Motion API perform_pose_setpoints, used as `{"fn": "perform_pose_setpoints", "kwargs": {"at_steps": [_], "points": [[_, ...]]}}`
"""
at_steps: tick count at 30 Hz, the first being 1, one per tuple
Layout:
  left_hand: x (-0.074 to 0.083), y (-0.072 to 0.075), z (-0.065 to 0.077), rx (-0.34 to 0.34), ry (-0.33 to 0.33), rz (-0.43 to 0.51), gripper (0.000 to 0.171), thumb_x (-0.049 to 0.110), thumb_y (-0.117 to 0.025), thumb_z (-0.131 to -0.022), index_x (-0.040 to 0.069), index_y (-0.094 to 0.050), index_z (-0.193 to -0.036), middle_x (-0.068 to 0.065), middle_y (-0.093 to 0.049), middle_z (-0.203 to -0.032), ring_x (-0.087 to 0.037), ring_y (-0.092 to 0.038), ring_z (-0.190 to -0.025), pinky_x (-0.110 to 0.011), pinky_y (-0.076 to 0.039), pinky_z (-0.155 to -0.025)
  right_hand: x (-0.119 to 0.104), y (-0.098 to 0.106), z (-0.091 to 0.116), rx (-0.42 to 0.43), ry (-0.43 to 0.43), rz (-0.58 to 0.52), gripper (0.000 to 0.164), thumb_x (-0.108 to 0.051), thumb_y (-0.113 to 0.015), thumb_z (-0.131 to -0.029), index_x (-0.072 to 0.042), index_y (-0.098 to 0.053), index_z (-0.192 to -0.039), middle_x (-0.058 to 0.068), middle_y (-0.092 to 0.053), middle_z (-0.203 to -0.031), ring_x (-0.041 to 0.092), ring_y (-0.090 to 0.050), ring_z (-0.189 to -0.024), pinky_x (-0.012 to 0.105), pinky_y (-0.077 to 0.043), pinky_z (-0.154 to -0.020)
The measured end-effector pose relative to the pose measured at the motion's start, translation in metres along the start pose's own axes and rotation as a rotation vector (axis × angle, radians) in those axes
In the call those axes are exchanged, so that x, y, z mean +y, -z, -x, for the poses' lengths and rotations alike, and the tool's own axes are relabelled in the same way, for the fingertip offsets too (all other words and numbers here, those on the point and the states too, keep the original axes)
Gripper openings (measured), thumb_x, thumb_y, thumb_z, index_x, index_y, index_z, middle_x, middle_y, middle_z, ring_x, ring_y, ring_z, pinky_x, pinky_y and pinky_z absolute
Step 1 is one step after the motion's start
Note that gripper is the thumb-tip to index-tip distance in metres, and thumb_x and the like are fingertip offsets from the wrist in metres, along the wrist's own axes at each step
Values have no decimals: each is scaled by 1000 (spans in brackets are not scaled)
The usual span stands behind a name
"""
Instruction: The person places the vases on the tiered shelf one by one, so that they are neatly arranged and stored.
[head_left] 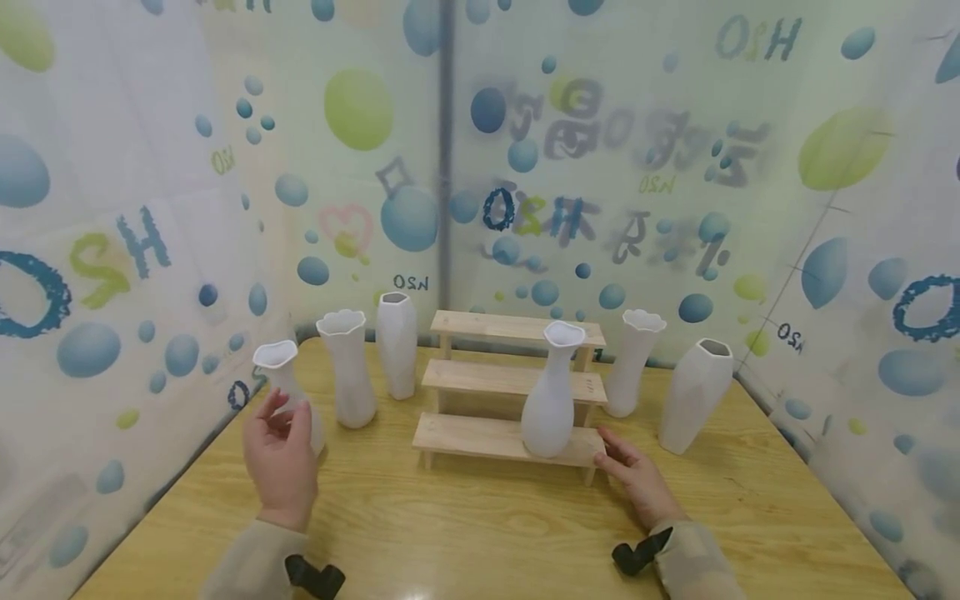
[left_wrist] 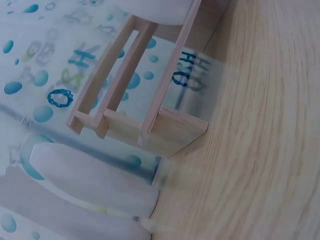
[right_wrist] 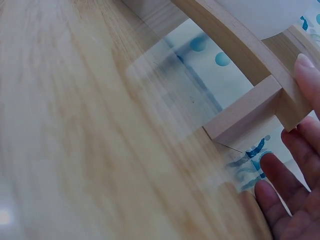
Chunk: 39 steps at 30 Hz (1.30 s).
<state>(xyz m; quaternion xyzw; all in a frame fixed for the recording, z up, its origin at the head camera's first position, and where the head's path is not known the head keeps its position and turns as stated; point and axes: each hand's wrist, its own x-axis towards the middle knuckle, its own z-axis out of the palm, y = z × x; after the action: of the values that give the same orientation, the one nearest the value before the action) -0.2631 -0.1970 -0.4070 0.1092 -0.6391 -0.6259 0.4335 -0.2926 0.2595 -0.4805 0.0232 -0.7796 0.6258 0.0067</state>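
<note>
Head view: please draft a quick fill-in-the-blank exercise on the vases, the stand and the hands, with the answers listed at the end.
1. The bulb-bodied white vase stands on the ____ (top, middle or bottom) shelf of the three-tier wooden stand.
2. The right hand holds the stand at its ____ end, as the person sees it.
3. The left hand partly hides the vase farthest to the ____.
4. In all, ____ white vases are visible.

Missing words: bottom; right; left; six.

Wears long, plain beige sleeves. Carries one small, angular black device near the end of each sleeve.
</note>
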Motion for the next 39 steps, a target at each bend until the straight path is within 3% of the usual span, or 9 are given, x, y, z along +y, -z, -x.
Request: {"fn": "perform_pose_setpoints", "kwargs": {"at_steps": [4, 8, 13, 18, 22, 26, 39], "points": [[-3, 4, -6, 107, -9, -14, 51, 22, -64, -92, 3, -46, -135, 1, -45, -126, -7, -42, -104, -24, -33, -86, 0, 0, -1, -2, -11, -9, 64, -24, -65, -93, -4, -37, -147, 16, -32, -152, 36, -30, -138, 55, -22, -111], [-7, 9, -11, 117, 110, -63, 64, 31, -66, -90, 11, -36, -143, -4, -32, -140, -11, -29, -118, -30, -25, -99, 2, 1, -2, -3, -15, -10, 64, -24, -64, -93, -5, -37, -147, 14, -32, -153, 35, -28, -139, 55, -21, -112], [-16, 15, -17, 25, 303, -22, 85, 34, -71, -86, 16, -20, -152, -7, -12, -154, -19, -11, -139, -34, -7, -115, 3, 0, -2, -6, -11, -12, 63, -24, -64, -94, -4, -37, -147, 14, -31, -153, 37, -26, -140, 55, -20, -112], [-32, 19, -19, -59, 418, -64, 96, 37, -72, -85, 16, -10, -155, -8, -1, -158, -25, -1, -145, -41, -3, -116, 4, 1, -2, -5, -9, -14, 62, -23, -63, -94, -4, -37, -147, 15, -31, -153, 37, -27, -139, 55, -20, -112], [-44, 21, -17, -112, 425, -106, 92, 34, -71, -87, 10, -13, -154, -15, -7, -157, -32, -10, -143, -47, -12, -115, 5, 0, -2, 2, -8, -5, 63, -24, -64, -93, -4, -37, -147, 15, -33, -152, 36, -29, -138, 54, -22, -111], [-54, 20, -18, -114, 413, -91, 85, 24, -71, -87, 5, -20, -152, -18, -19, -153, -34, -22, -139, -48, -20, -114, 5, 0, -3, 2, -13, -9, 64, -24, -65, -93, -5, -38, -147, 14, -33, -152, 35, -29, -138, 54, -22, -111], [-61, 18, -23, -142, 380, -141, 86, 25, -76, -84, 5, -25, -150, -19, -28, -151, -35, -27, -137, -49, -21, -113, 2, 1, -2, -1, -9, -12, 65, -25, -65, -93, -3, -36, -147, 16, -31, -153, 37, -25, -140, 56, -20, -111]]}}
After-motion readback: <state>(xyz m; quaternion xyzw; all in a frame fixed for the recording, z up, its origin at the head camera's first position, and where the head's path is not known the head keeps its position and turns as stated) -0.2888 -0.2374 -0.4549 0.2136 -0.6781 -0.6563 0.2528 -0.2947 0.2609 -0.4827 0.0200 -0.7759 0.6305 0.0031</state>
